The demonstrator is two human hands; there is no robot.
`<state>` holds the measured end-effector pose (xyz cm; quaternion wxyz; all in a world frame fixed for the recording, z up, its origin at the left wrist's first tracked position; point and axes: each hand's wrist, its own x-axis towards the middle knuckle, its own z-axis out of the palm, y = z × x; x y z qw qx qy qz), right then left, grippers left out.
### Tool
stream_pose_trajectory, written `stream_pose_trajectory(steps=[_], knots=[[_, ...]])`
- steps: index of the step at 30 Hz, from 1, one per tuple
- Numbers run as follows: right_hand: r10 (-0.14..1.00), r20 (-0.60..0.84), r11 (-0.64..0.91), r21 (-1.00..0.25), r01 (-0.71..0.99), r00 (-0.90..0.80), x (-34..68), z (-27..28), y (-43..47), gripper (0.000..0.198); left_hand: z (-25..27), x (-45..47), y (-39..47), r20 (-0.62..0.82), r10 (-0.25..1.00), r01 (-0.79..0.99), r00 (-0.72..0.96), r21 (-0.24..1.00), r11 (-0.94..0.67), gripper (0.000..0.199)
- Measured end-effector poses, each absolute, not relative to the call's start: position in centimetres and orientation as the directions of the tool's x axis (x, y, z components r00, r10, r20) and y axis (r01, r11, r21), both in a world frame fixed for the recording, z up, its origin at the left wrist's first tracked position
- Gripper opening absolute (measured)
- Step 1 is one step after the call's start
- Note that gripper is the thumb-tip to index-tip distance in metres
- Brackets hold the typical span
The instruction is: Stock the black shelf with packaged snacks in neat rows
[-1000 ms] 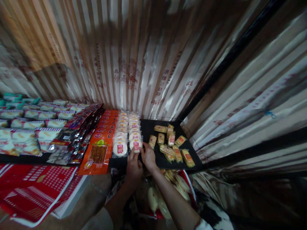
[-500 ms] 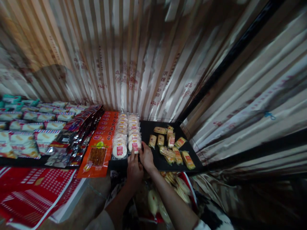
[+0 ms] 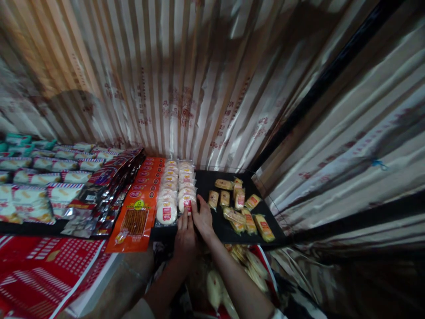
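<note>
Black shelf (image 3: 203, 180): left hand (image 3: 186, 237) and right hand (image 3: 203, 217) touch a red-labelled packet (image 3: 186, 200), grip unclear.

Dim light, broad shadow and pale glare on the striped sheeting (image 3: 159, 57), fine print blurred.

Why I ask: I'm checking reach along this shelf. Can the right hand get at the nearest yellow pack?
Probably yes: the right hand is beside the white packs, and only black shelf shows between it and the nearest yellow pack.
</note>
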<state>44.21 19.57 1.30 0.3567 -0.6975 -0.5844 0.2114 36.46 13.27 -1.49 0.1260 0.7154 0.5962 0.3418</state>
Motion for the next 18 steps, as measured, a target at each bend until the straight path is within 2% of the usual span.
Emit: stream_pose_trajectory(steps=[4, 7, 11, 18], knots=[[0.974, -0.004, -0.128, -0.833, 0.538, 0.226, 44.2, 1.6, 20.9, 0.057, -3.2, 36.8, 13.4, 0.451, 0.889, 0.805, 0.076, 0.499, -0.322, 0.048], [0.979, -0.042, -0.126, -0.891, 0.436, 0.199, 44.1, 1.3, 21.9, 0.057, -4.2, 37.0, 13.9, 0.517, 0.853, 0.817, 0.069, 0.461, -0.345, 0.046], [0.988, 0.005, -0.051, -0.936, 0.349, 0.158, 44.0, 0.5, 22.7, 0.057, -4.5, 36.9, 14.8, 0.559, 0.825, 0.829, 0.081, 0.422, -0.368, 0.046], [0.978, 0.062, -0.015, -0.931, 0.364, 0.198, 44.1, -0.6, 23.4, 0.051, -4.9, 36.8, 15.4, 0.64, 0.761, 0.83, 0.107, 0.364, -0.423, 0.049]])
